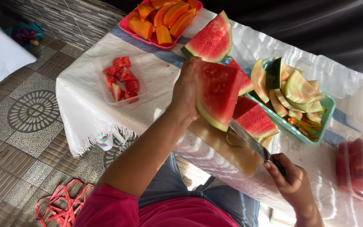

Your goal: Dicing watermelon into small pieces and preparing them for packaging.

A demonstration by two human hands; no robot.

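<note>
The left hand (185, 90) is gripping a watermelon wedge (216, 93) upright over the cutting board (225, 147); the right hand (293, 183) is clenching a knife (251, 141) at its rind; cubes (121, 79) are filling one tray (141, 90); peeled rinds (293, 90) are piling up; two wedges (253, 117) are waiting uncut.

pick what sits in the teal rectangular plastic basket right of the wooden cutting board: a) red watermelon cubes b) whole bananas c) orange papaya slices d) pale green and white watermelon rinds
d: the teal rectangular plastic basket is piled with pale green and white watermelon rinds, while the red watermelon cubes lie in a clear plastic tray and the orange papaya slices in a pink tray.
</note>
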